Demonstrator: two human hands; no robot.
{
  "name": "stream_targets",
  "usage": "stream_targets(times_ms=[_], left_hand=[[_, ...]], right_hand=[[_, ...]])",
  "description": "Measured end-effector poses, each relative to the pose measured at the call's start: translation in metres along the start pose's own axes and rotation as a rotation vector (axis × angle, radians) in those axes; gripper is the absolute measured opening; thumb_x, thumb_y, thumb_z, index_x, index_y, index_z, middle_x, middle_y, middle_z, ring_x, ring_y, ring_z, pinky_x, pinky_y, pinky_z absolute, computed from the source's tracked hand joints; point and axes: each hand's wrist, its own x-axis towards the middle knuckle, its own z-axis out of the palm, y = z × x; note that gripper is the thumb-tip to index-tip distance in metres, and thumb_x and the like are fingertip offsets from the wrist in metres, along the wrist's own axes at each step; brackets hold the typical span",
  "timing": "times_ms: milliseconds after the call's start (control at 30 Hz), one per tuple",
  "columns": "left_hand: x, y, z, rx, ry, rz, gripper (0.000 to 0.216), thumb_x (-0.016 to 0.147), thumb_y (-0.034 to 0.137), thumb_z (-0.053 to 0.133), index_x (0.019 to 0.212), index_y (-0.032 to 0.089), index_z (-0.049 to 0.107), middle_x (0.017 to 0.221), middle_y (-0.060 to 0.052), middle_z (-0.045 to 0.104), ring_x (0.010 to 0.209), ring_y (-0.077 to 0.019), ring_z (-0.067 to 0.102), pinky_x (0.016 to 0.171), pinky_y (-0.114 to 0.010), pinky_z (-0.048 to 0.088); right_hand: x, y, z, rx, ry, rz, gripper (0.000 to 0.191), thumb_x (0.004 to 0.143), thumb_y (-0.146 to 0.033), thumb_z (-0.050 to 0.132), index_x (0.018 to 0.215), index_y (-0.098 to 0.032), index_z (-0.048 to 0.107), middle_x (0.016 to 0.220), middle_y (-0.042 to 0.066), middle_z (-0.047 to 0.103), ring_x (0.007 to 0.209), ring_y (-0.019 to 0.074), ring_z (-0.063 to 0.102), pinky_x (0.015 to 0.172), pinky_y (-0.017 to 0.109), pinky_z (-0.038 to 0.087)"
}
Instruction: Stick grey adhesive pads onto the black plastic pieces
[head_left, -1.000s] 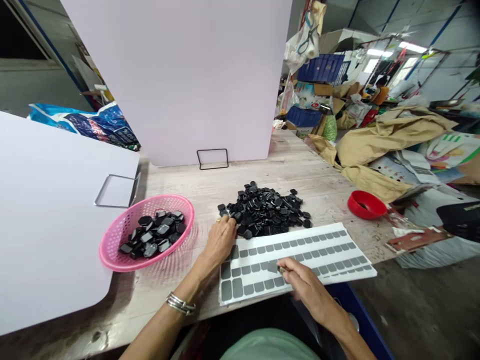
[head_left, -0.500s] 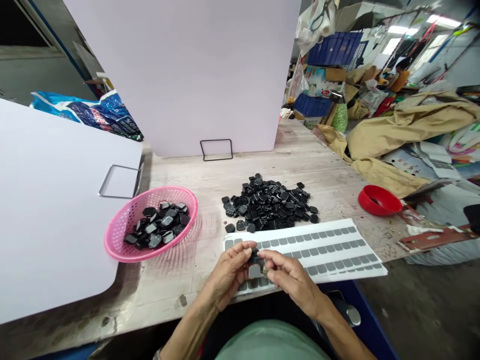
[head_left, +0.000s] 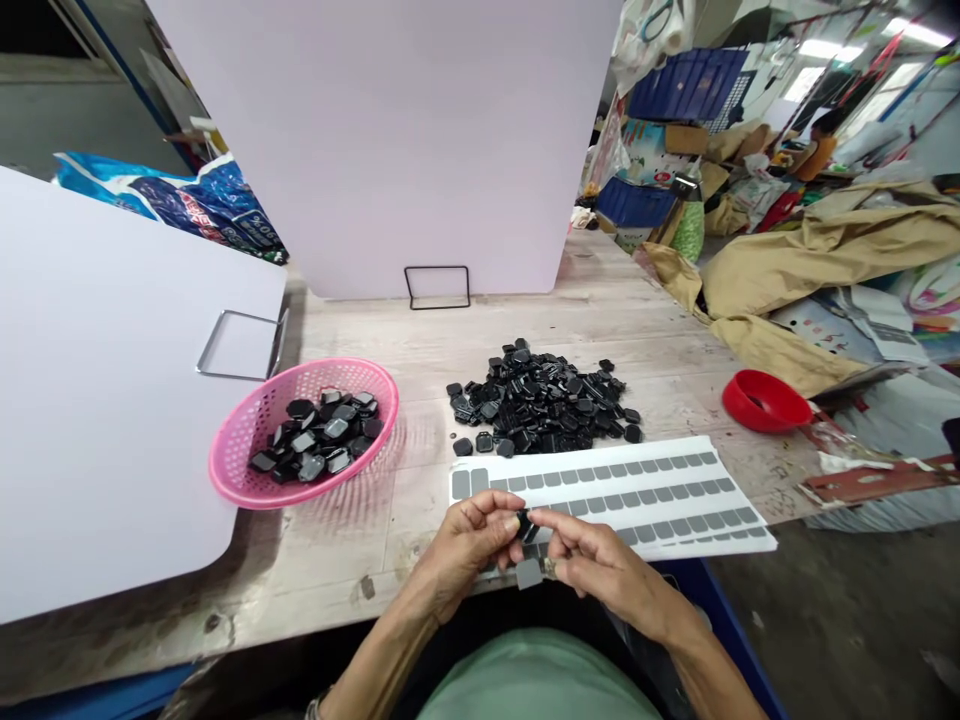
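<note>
My left hand [head_left: 469,545] and my right hand [head_left: 600,565] meet over the near edge of the table, fingers pinched together on one small black plastic piece [head_left: 525,522]. A grey square sticker [head_left: 528,573] hangs below my right fingers. Under my hands lies a white sheet [head_left: 675,500] with rows of grey stickers. Just beyond it is a heap of black pieces [head_left: 540,400]. A pink basket [head_left: 247,440] with several black pieces, some with grey faces, stands to the left.
White boards stand at the back [head_left: 390,140] and the left [head_left: 97,400], each on a wire stand. A red bowl [head_left: 765,402] sits at the table's right edge. Beyond it lie tan cloth [head_left: 795,270], cartons and clutter. A blue bin edge [head_left: 720,620] shows below.
My left hand left the heap with a black piece and came back to meet my right hand near my body. A grey sticker now hangs from my right fingers.
</note>
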Motion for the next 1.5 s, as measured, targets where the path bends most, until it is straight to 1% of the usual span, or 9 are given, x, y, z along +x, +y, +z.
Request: stream_targets(times_ms=[167,267,333,400,500,600,667,833,1500], left_hand=[[-0.001,-0.006,0.003,-0.026,-0.051,-0.051,0.053,0.061,0.023,0.081,0.108,0.015,0.060,0.073,-0.001,0.065,0.057,-0.0099,0.060,0.053,-0.020,0.042],[-0.002,-0.008,0.008,-0.040,-0.019,-0.072,0.054,0.058,0.021,0.083,0.108,0.014,0.061,0.074,-0.002,0.066,0.061,-0.0109,0.061,0.059,-0.022,0.044],[-0.003,-0.006,0.011,-0.038,0.023,-0.036,0.049,0.059,0.023,0.082,0.102,0.014,0.062,0.078,-0.004,0.068,0.062,-0.0115,0.061,0.058,-0.021,0.044],[-0.004,-0.004,0.013,-0.019,0.040,-0.018,0.045,0.060,0.024,0.081,0.099,0.014,0.062,0.076,-0.004,0.067,0.059,-0.0113,0.060,0.053,-0.020,0.042],[-0.005,-0.001,0.014,0.004,0.034,-0.039,0.043,0.062,0.022,0.079,0.100,0.014,0.060,0.068,-0.002,0.065,0.054,-0.0109,0.060,0.049,-0.019,0.040],[-0.006,-0.001,0.014,-0.006,0.028,-0.065,0.042,0.063,0.020,0.077,0.101,0.014,0.059,0.083,-0.005,0.068,0.052,-0.0098,0.061,0.047,-0.018,0.040],[-0.006,-0.002,0.014,-0.001,0.015,-0.068,0.043,0.062,0.019,0.077,0.100,0.014,0.059,0.088,-0.007,0.068,0.051,-0.0096,0.061,0.045,-0.018,0.039],[-0.006,-0.003,0.013,0.019,0.028,-0.076,0.045,0.060,0.018,0.079,0.100,0.014,0.060,0.083,-0.007,0.069,0.049,-0.0100,0.061,0.043,-0.017,0.039],[-0.004,-0.007,0.007,0.074,0.043,-0.079,0.047,0.056,0.018,0.081,0.100,0.014,0.062,0.076,-0.004,0.067,0.048,-0.0106,0.061,0.045,-0.019,0.040]], right_hand=[[-0.001,-0.011,0.008,-0.069,-0.061,-0.007,0.051,0.082,-0.019,0.050,0.132,-0.028,0.049,0.075,-0.003,0.051,0.066,0.0112,0.045,0.065,0.026,0.037],[0.001,-0.010,0.013,-0.045,-0.072,-0.040,0.049,0.081,-0.018,0.049,0.129,-0.026,0.052,0.074,-0.003,0.052,0.067,0.0115,0.047,0.065,0.025,0.039],[0.003,-0.004,0.013,0.000,0.010,-0.065,0.047,0.082,-0.020,0.047,0.129,-0.024,0.051,0.076,-0.002,0.052,0.063,0.0109,0.047,0.060,0.024,0.040],[0.003,0.002,0.011,-0.046,0.168,-0.118,0.042,0.085,-0.024,0.045,0.127,-0.023,0.052,0.081,-0.001,0.054,0.064,0.0115,0.049,0.060,0.024,0.042],[0.004,0.009,0.008,-0.288,0.393,-0.245,0.032,0.089,-0.026,0.044,0.119,-0.023,0.055,0.095,0.003,0.060,0.083,0.0165,0.056,0.075,0.029,0.044],[0.005,0.012,0.009,-0.464,0.462,-0.350,0.025,0.091,-0.022,0.042,0.112,-0.022,0.056,0.098,0.004,0.061,0.090,0.0177,0.057,0.080,0.029,0.044],[0.006,0.013,0.011,-0.534,0.456,-0.402,0.024,0.091,-0.018,0.040,0.108,-0.021,0.056,0.093,0.004,0.061,0.085,0.0169,0.058,0.076,0.029,0.045],[0.008,0.011,0.014,-0.617,0.424,-0.470,0.026,0.090,-0.013,0.038,0.109,-0.021,0.055,0.092,0.005,0.061,0.083,0.0166,0.058,0.074,0.030,0.046],[0.007,0.009,0.015,-0.768,0.361,-0.402,0.028,0.090,-0.013,0.036,0.104,-0.019,0.059,0.087,0.006,0.059,0.077,0.0176,0.056,0.069,0.031,0.046]])
